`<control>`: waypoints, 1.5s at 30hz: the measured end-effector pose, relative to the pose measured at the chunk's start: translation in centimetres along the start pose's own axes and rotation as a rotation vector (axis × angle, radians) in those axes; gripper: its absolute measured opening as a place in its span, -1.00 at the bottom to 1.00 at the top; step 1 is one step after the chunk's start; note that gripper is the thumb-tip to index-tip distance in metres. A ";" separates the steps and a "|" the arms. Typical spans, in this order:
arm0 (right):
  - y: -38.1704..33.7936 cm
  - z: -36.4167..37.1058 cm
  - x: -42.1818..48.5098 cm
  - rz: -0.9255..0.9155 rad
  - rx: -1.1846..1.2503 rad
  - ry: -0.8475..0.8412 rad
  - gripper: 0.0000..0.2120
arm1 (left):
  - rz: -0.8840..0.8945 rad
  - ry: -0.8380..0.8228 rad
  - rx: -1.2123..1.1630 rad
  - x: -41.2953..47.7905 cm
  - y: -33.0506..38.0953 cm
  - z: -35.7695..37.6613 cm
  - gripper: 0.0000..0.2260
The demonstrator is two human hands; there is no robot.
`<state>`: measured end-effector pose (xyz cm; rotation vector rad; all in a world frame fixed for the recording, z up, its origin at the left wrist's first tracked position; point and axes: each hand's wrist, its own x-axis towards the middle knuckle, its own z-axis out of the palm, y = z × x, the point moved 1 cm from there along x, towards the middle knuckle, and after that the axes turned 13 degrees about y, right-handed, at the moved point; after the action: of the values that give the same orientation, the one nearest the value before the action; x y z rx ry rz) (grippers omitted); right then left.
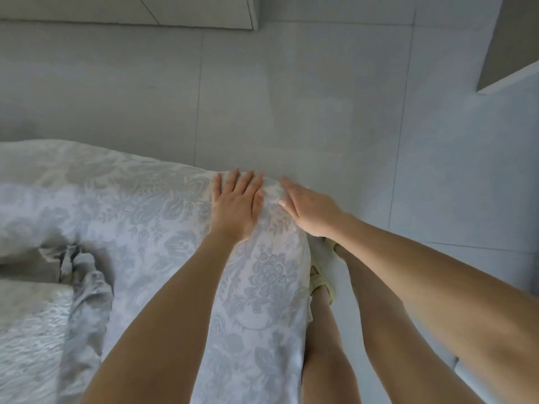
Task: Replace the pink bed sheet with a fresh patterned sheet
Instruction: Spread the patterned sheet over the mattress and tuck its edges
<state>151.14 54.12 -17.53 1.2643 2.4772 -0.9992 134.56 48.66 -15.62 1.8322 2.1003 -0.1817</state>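
Glossy grey floor tiles point(291, 97) | woven floral patterned sheet point(145, 214) | left hand point(237, 205), right hand point(309, 208) flat, fingers straight, pressing corner

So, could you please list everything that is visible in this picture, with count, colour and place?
patterned sheet: one, pale blue-grey floral, over the bed corner
crumpled cloth: one, grey, on the bed, left
textured cover: one, white, lower left
floor: pale grey tiles, beyond the bed
cabinet: one, pale grey, top edge
slippers: two, pale yellow, on the feet beside the bed
left hand: one, flat on the sheet corner
right hand: one, fingers straight, touching that corner from the side
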 end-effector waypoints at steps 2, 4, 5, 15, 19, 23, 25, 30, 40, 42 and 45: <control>1.2 -1.4 -0.2 0.102 -0.143 0.022 -0.60 | -0.054 0.002 -0.153 0.5 0.5 -0.9 -0.44; -0.7 -3.5 -1.1 0.006 -0.322 0.139 -0.72 | -0.173 0.100 -0.295 -1.7 -0.3 -3.5 -0.54; -2.1 -4.6 -1.5 -0.036 -0.373 0.191 -0.71 | -0.233 0.174 -0.352 -3.2 -0.7 -4.8 -0.58; -20.3 -12.9 -8.8 -0.650 -0.444 -0.131 -0.69 | -1.200 0.415 -0.411 -30.8 -2.3 -14.1 -0.74; -24.8 -13.8 -13.2 -0.863 -0.497 -0.245 -0.67 | -1.497 0.545 -0.445 -40.3 2.7 -15.8 -0.78; -32.6 -11.2 -22.2 -1.227 -0.645 -0.308 -0.66 | -1.937 0.701 -0.452 -53.3 12.2 -16.0 -0.78; -35.9 -9.3 -27.3 -1.388 -0.653 -0.355 -0.69 | -2.116 0.751 -0.438 -58.7 16.9 -15.0 -0.79; -40.5 -2.2 -45.3 -1.786 -0.626 -0.462 -0.67 | -2.581 0.868 -0.444 -71.7 33.1 -12.0 -0.81; -40.6 12.5 -74.3 -1.931 -0.536 -0.583 -0.63 | -2.985 1.059 -0.368 -94.6 54.1 -1.7 -0.83; -40.5 14.7 -78.1 -1.894 -0.516 -0.584 -0.65 | -3.002 1.059 -0.373 -98.1 55.4 0.0 -0.82; -40.4 18.2 -82.6 -1.845 -0.544 -0.599 -0.73 | -3.027 1.092 -0.406 -102.9 56.1 2.5 -0.81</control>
<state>168.69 -27.66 24.70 -1.5542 2.4567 -0.4991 200.70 -39.52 24.24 1.9822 -1.7295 -0.4151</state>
